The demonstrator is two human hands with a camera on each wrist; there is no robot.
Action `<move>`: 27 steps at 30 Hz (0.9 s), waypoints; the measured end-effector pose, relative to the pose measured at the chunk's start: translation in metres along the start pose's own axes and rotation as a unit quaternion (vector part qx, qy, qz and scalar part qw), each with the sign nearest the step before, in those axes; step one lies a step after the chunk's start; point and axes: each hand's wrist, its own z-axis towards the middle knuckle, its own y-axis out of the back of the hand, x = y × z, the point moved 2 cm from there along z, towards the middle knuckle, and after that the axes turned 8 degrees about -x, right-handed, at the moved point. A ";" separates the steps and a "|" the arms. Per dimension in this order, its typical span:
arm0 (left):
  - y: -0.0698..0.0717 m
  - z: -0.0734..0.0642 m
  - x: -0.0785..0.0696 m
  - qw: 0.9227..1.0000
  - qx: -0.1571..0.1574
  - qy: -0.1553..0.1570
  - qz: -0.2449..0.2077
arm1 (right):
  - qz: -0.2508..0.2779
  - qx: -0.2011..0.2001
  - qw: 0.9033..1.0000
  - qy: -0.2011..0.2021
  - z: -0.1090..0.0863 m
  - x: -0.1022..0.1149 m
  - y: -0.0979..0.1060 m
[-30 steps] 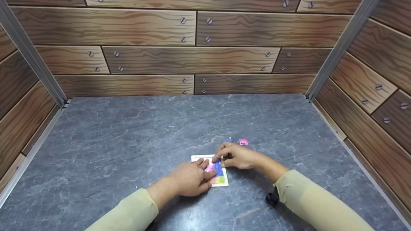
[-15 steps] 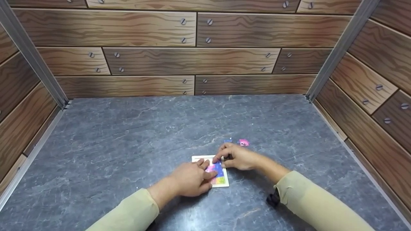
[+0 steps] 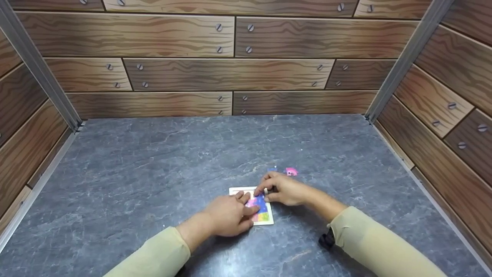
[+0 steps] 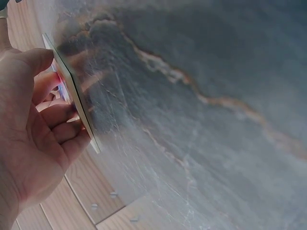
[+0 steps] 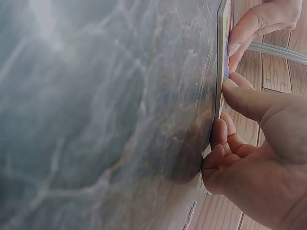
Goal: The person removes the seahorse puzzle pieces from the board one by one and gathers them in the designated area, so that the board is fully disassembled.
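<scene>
A small jigsaw puzzle with a white frame (image 3: 270, 220) lies on the table, its fitted pieces (image 3: 263, 207) blue, pink, yellow and green. Across its left side rests my left hand (image 3: 226, 215), fingers spread over the frame and the pieces; in the left wrist view the thumb and fingers lie along the thin board (image 4: 79, 98). At the upper right edge, my right hand (image 3: 286, 189) pinches a blue puzzle piece (image 3: 260, 195) between thumb and index finger, down at the board. Its other fingers are curled beside the frame, as the right wrist view shows. My left hand covers part of the picture.
Two loose puzzle pieces lie beyond my right hand: a blue one (image 3: 272, 169) and a pink one (image 3: 291, 171). Wood-patterned walls (image 3: 177, 73) enclose the grey marbled table (image 3: 161, 154) at the back and both sides.
</scene>
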 end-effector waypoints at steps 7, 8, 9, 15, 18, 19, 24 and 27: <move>0.000 0.000 0.000 1.000 -0.001 -0.001 -0.001 | -0.010 -0.007 1.000 0.014 -0.001 0.003 0.001; 0.000 0.000 0.000 1.000 -0.001 -0.001 -0.002 | -0.010 -0.008 1.000 0.015 -0.001 0.003 0.001; 0.000 0.000 0.000 1.000 -0.001 0.000 -0.003 | -0.009 -0.008 1.000 0.017 -0.001 0.004 0.001; 0.001 0.000 0.000 1.000 0.004 0.000 -0.005 | -0.009 -0.007 1.000 0.022 -0.002 0.003 0.000; 0.001 0.000 -0.001 1.000 0.004 -0.001 -0.001 | -0.013 -0.009 1.000 0.022 -0.002 0.003 0.000; 0.001 0.000 -0.001 1.000 0.004 -0.002 0.000 | -0.015 -0.010 1.000 0.022 -0.002 0.003 0.000; 0.000 0.000 0.000 1.000 0.006 0.001 -0.001 | -0.021 -0.014 0.999 0.020 -0.003 0.003 -0.001; 0.000 0.000 0.000 1.000 0.008 0.002 -0.004 | -0.020 -0.019 0.999 0.021 -0.003 0.003 -0.001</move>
